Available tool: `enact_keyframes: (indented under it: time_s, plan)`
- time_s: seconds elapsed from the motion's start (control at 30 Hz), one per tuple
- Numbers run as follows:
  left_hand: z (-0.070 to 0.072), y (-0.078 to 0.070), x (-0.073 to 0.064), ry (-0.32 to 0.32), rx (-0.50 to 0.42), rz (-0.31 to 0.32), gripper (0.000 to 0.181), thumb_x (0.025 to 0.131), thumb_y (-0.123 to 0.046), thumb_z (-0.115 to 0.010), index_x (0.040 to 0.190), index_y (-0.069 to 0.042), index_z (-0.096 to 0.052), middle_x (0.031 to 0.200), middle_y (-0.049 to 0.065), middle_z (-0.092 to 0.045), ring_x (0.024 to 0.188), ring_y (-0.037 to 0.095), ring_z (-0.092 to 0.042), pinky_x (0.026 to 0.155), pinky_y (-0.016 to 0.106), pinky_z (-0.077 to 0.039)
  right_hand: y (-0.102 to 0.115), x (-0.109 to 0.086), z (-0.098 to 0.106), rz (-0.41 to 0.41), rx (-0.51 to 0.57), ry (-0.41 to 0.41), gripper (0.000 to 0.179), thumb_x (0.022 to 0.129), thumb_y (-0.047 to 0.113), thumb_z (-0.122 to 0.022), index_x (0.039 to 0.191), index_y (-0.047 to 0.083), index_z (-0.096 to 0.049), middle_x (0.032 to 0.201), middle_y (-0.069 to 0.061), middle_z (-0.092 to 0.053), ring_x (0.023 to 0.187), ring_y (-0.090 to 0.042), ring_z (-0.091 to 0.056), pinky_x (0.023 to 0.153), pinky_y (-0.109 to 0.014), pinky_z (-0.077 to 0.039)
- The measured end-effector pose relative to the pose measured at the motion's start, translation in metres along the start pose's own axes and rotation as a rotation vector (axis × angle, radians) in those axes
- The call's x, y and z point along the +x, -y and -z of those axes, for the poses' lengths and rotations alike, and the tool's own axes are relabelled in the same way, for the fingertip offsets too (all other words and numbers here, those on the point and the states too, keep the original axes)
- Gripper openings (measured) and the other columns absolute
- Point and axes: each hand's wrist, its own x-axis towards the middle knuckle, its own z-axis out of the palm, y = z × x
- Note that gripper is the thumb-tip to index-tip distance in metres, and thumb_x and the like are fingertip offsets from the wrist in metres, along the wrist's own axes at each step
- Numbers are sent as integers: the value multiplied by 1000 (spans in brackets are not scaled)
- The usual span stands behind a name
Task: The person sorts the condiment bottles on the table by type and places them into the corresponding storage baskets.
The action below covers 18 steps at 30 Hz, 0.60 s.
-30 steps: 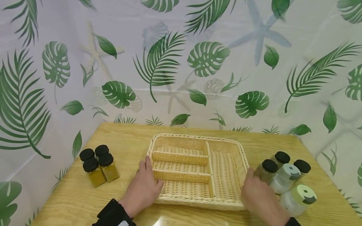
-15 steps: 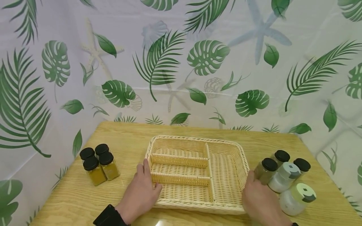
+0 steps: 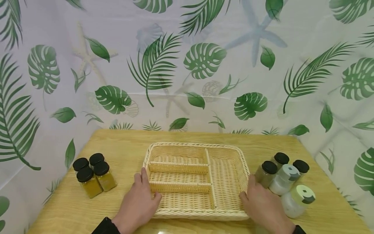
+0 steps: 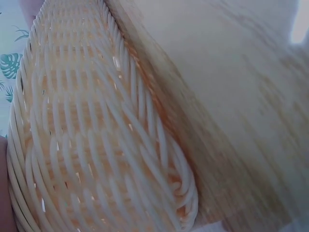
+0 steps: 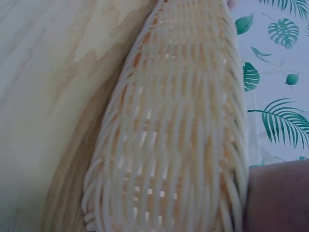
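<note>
on the yellow wood-grain table (image 3: pixel 122 140), a pale rectangular woven basket with four compartments (image 3: pixel 200 213) sits between the left hand (image 3: pixel 138 204) and right hand (image 3: pixel 263 202), whose fingers grip its opposite sides.

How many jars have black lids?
7. Left of the basket, four jars: front-left, front-right, back-left, back-right. Right of it, three: nearest the basket, farthest back, rightmost.
</note>
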Motion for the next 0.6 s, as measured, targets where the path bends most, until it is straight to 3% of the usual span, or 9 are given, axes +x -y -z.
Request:
enact_keyframes:
  time_s: [0.1, 0.27, 0.37, 0.5, 0.6]
  plan:
    - [-1, -1, 0, 12, -14, 4, 91, 86, -35, -53, 148, 11, -3, 123, 27, -35, 63, 19, -43, 41, 28, -37, -3, 0, 4, 20, -40, -32, 71, 94, 38, -49, 137, -16, -32, 78, -13, -66, 53, -16, -55, 38, -35, -42]
    - [1, -2, -2, 19, -25, -2, 91, 87, -36, -52, 147, 11, -3, 121, 27, -36, 69, 21, -45, 44, 28, -38, -7, -3, 21, 75, -94, -141, 56, 94, 43, -51, 121, -5, -54, 66, -8, -63, 50, -18, -54, 36, -33, -38]
    - [2, -2, -2, 20, -26, -7, 90, 88, -36, -52, 147, 12, -3, 121, 28, -35, 70, 22, -45, 43, 28, -38, -11, -4, 37, 68, -96, -187, 50, 94, 43, -53, 118, -1, -59, 73, -11, -65, 55, -21, -56, 39, -35, -42]
    - [4, -2, -3, 32, -38, -5, 90, 89, -36, -51, 147, 12, -2, 121, 28, -34, 64, 21, -43, 42, 28, -37, -25, -5, 59, 45, -110, -252, 53, 93, 38, -54, 125, -4, -57, 100, -24, -66, 72, -32, -62, 45, -42, -49]
    - [3, -2, -3, 39, -42, -7, 90, 89, -37, -51, 147, 13, -3, 118, 28, -34, 62, 20, -43, 41, 28, -37, -42, -8, 68, 50, -120, -313, 50, 91, 33, -58, 122, -5, -59, 100, -28, -65, 68, -33, -62, 40, -40, -46]
